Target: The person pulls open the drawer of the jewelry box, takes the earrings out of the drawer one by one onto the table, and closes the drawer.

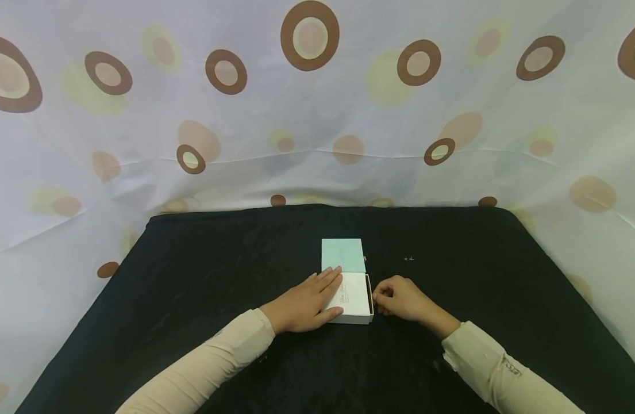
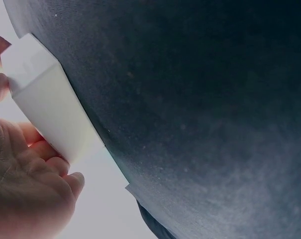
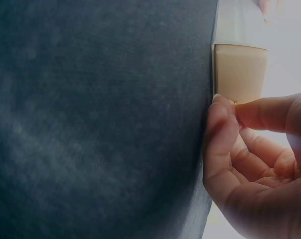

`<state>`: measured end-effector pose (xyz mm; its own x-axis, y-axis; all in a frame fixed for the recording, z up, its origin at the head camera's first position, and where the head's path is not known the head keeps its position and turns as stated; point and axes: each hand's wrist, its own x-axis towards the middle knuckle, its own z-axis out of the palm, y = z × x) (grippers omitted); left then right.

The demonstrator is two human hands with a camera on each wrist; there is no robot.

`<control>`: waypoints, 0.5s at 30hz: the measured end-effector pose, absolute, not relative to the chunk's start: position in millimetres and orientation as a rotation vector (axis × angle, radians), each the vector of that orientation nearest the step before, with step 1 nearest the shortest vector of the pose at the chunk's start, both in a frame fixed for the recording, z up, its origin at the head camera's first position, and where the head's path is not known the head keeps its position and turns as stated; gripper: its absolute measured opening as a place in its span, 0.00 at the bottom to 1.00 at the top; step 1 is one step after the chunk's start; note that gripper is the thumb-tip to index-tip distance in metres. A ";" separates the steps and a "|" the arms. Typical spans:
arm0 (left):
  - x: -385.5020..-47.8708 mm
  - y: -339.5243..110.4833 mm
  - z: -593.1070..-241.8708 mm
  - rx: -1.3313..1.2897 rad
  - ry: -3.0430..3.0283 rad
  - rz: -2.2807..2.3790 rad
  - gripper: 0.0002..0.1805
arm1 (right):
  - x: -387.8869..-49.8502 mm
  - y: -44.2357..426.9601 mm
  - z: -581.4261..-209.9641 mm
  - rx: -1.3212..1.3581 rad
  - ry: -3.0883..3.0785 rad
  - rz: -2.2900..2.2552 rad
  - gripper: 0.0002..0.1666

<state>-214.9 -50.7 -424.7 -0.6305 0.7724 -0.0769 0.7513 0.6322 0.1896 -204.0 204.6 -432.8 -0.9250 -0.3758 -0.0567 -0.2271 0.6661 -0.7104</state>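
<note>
A white drawer-style box (image 1: 354, 296) with faint printing lies on the black cloth, a narrow dark gap showing at its right end. My left hand (image 1: 309, 302) rests flat across its top, fingers extended and thumb spread. At the right end, my right hand (image 1: 402, 298) has thumb and forefinger pinched together. In the right wrist view those fingertips meet at a tiny pull tab (image 3: 235, 103) by the tan end of the drawer (image 3: 242, 72); the tab is mostly hidden. A mint-green box (image 1: 343, 255) touches the white box's far side, near my left fingertips.
Two tiny silvery star-shaped pieces (image 1: 408, 259) lie on the black cloth (image 1: 234, 253) to the right of the mint-green box. A small shiny bit (image 1: 365, 259) shows at that box's right edge. Behind the table hangs a white curtain (image 1: 317, 115) with brown circles.
</note>
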 end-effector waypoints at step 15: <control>-215.4 -51.1 -425.4 1.280 2.697 0.211 0.39 | -202.9 205.9 -432.3 -0.468 2.676 -1.116 0.09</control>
